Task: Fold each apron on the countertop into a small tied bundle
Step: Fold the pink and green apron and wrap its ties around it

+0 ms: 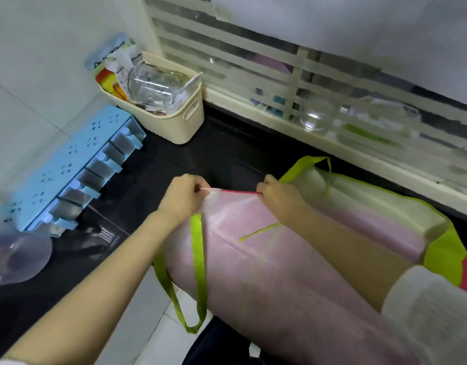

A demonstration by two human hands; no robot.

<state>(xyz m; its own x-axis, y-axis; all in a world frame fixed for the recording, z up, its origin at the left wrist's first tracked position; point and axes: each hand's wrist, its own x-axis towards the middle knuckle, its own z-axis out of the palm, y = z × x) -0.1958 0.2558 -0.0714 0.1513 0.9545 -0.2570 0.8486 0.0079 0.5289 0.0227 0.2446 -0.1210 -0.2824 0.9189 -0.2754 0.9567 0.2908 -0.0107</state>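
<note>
The left hand [183, 197] and right hand [278, 200] are pinching taut the far hem of the pink apron [253, 259], draping off the countertop [222, 154] toward five o'clock, apparently squaring it before folding.

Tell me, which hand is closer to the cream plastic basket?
Left. The left hand sits in front of the cream plastic basket; the right hand is farther right.
</note>
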